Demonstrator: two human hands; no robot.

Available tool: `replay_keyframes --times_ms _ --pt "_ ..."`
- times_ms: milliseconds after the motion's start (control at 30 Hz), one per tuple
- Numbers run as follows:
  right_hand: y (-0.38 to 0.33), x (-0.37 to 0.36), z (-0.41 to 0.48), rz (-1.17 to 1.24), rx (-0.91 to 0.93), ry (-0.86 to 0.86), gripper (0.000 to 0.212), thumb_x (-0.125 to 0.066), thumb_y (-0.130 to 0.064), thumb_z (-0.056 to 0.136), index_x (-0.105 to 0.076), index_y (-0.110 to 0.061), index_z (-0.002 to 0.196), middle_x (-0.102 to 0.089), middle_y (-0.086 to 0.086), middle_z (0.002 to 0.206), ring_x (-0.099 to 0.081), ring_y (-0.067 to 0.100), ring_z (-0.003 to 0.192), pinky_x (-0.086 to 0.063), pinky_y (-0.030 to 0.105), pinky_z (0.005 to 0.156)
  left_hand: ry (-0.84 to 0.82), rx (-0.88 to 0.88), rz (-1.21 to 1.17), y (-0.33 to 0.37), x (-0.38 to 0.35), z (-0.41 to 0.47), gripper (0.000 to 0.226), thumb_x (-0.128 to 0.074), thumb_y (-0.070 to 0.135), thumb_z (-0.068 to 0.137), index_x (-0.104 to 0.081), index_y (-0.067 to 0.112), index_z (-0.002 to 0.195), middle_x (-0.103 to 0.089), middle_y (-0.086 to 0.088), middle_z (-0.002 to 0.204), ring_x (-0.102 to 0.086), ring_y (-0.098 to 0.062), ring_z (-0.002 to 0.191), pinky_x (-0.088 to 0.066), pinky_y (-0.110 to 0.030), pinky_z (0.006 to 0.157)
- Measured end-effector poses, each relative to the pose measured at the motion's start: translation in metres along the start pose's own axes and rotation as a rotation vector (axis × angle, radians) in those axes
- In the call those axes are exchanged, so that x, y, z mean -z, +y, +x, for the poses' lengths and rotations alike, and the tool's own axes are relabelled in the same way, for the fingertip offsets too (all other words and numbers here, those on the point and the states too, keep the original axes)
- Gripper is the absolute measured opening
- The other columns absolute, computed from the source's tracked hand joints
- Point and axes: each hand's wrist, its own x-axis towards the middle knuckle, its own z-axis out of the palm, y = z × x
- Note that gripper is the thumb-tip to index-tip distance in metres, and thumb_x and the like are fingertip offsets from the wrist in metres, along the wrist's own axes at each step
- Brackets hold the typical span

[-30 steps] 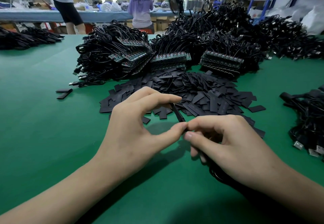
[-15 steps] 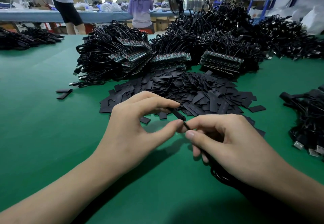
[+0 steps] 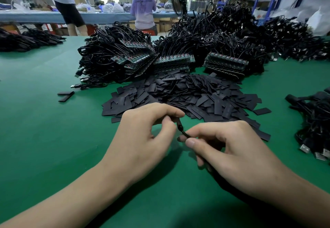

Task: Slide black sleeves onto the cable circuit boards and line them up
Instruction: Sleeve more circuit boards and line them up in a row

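left hand (image 3: 142,135) pinches the top of a sleeve (image 3: 180,126); right hand (image 3: 230,149) pinches its lower end. it slants between both grips, above the table (image 3: 44,138), just before the sleeve pile (image 3: 196,95).

Bare green mat (image 3: 44,138) open at near left. Sleeve pile (image 3: 187,94) blocks centre; cable stacks (image 3: 116,58) wall far side; cable bundle (image 3: 316,120) obstructs right.

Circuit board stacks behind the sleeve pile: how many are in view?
3. A fanned left stack, a middle stack and a right stack, all just behind the sleeve pile. Others may lie hidden in the cable heaps.
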Motion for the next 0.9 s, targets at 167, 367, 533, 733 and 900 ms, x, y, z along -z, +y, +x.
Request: replay_keyframes --times_ms 167,367,533,733,900 --pt "-0.002 0.002 0.000 0.031 -0.032 0.005 0.027 -0.064 -0.025 0.097 -0.067 -0.035 0.072 -0.067 -0.006 0.059 -0.054 0.004 0.046 -0.037 0.012 0.050 -0.088 0.032 -0.068 -0.003 0.001 0.001 0.029 -0.073 0.038 0.088 -0.076 0.025 0.113 -0.074 0.015 0.101 -0.069 0.000 0.100 -0.053 -0.019 0.090" --pt "-0.002 0.002 0.001 0.001 -0.039 -0.015 0.030 -0.064 -0.028 0.097 -0.062 -0.037 0.068 -0.068 -0.006 0.060 -0.053 0.006 0.047 -0.038 0.016 0.052 -0.100 0.175 -0.290 -0.008 -0.001 0.002 0.041 -0.080 0.038 0.072 -0.076 0.026 0.111 -0.077 0.008 0.103 -0.074 -0.010 0.098 -0.057 -0.036 0.095" --pt "0.001 0.001 0.000 0.035 -0.049 -0.020 0.018 -0.062 -0.032 0.095 -0.069 -0.033 0.079 -0.069 -0.005 0.060 -0.056 0.009 0.046 -0.039 0.016 0.049 -0.077 0.192 -0.358 -0.008 -0.001 0.003 0.043 -0.083 0.035 0.067 -0.076 0.023 0.108 -0.078 0.004 0.100 -0.075 -0.013 0.096 -0.058 -0.037 0.094" --pt "0.006 0.000 0.000 0.047 -0.048 -0.041 0.012 -0.060 -0.031 0.098 -0.069 -0.032 0.091 -0.070 -0.006 0.063 -0.063 0.012 0.050 -0.049 0.021 0.053 -0.023 0.181 -0.381 -0.011 -0.002 0.004 0.046 -0.086 0.034 0.066 -0.075 0.022 0.109 -0.078 0.004 0.100 -0.075 -0.013 0.092 -0.059 -0.029 0.089" --pt "0.004 0.006 0.002 0.201 -0.146 -0.032 0.017 -0.059 -0.023 0.102 -0.073 -0.028 0.094 -0.070 0.003 0.063 -0.061 0.012 0.048 -0.045 0.018 0.048 0.015 0.118 -0.328 -0.008 -0.002 0.001 0.062 -0.084 0.041 0.070 -0.064 0.032 0.129 -0.073 0.017 0.115 -0.071 -0.005 0.104 -0.054 -0.019 0.091"
